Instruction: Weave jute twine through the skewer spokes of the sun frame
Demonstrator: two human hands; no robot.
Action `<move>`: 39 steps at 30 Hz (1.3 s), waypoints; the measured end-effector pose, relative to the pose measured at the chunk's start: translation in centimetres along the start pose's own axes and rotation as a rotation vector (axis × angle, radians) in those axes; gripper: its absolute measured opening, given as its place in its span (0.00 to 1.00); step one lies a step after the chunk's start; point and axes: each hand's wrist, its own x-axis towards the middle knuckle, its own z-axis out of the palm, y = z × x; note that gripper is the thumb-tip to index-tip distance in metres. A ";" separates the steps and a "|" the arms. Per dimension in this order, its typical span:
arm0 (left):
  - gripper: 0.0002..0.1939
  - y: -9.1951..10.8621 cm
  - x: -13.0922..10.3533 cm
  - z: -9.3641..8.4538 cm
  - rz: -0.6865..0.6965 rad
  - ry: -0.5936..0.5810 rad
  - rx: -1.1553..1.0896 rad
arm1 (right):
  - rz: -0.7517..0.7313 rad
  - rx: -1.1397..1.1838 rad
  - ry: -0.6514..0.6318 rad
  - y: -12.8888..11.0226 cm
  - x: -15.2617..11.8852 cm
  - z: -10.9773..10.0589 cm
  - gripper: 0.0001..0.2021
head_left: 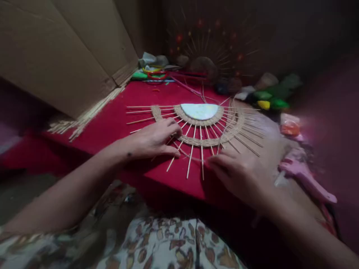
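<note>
A half-round weaving of thin wooden sticks lies fanned out, with a pale half-disc at its centre. Twine is woven through the sticks in an inner band and an outer band. My left hand holds the weaving at its left part, thumb and forefinger either side of the sticks, other fingers partly hidden. A loose strand of twine runs from near that hand to my right hand, whose fingers are closed on it in front of the weaving; their tips are blurred.
Red cloth covers the table. Loose sticks lie beside a cardboard panel at left. Red-handled scissors lie at the back. On the right are a pink glue gun and an orange-and-white packet.
</note>
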 end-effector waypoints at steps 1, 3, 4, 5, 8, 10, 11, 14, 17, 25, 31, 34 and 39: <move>0.24 -0.1 0.1 0.0 -0.001 0.002 0.002 | 0.042 -0.019 0.009 1.0 0.7 0.1 0.09; 0.24 -0.4 0.3 0.1 -0.002 0.003 0.012 | 0.113 -0.035 0.018 2.8 1.9 0.3 0.08; 0.24 -0.5 0.4 0.1 -0.002 0.002 0.018 | 0.153 -0.033 0.010 3.5 2.4 0.3 0.07; 0.24 -0.6 0.4 0.1 -0.001 -0.001 0.025 | 0.182 -0.015 -0.008 4.0 2.7 0.3 0.07; 0.24 -0.6 0.4 0.0 0.001 -0.011 0.054 | 0.234 0.053 -0.061 4.7 2.8 0.2 0.06; 0.24 -0.4 0.4 -0.2 0.015 -0.004 0.080 | 0.256 0.090 -0.075 4.7 2.5 0.2 0.06; 0.23 -0.1 0.5 -0.4 0.023 0.003 0.099 | 0.267 0.105 -0.078 4.6 2.2 0.3 0.06; 0.20 1.0 1.2 -0.7 0.070 0.078 0.157 | 0.280 0.140 -0.098 4.5 1.7 0.6 0.06; 0.15 2.4 2.7 -0.6 0.140 0.144 0.194 | 0.285 0.126 -0.088 4.6 1.6 1.0 0.06; 0.09 3.2 6.2 0.9 0.216 -0.013 0.227 | 0.294 0.236 -0.039 5.1 1.5 0.2 0.05; 0.08 2.5 6.5 0.9 0.192 -0.043 0.116 | 0.294 0.475 -0.041 5.7 1.3 -1.3 0.04; 0.09 2.6 6.4 0.0 0.148 -0.063 0.105 | 0.242 0.499 -0.052 5.5 1.1 -2.0 0.04; 0.06 2.2 6.0 -1.0 0.111 -0.122 0.081 | 0.149 0.577 -0.214 4.2 0.6 -3.2 0.04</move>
